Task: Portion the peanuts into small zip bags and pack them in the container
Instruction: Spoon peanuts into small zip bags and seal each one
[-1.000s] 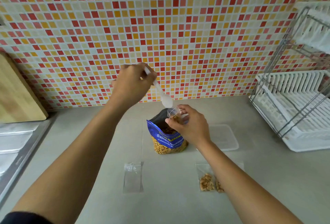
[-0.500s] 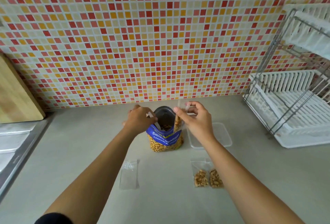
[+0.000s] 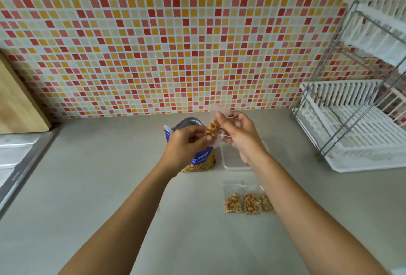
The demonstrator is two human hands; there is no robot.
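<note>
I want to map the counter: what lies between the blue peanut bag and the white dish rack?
In the head view, the clear container lies there, partly behind the right hand; beyond it, bare counter reaches the dish rack.

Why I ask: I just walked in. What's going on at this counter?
A person is portioning peanuts. The left hand and right hand pinch a small zip bag holding peanuts, above the open blue peanut bag. Three filled zip bags lie in a row on the counter nearer the person. No bags show in the clear container beside the peanut bag.
</note>
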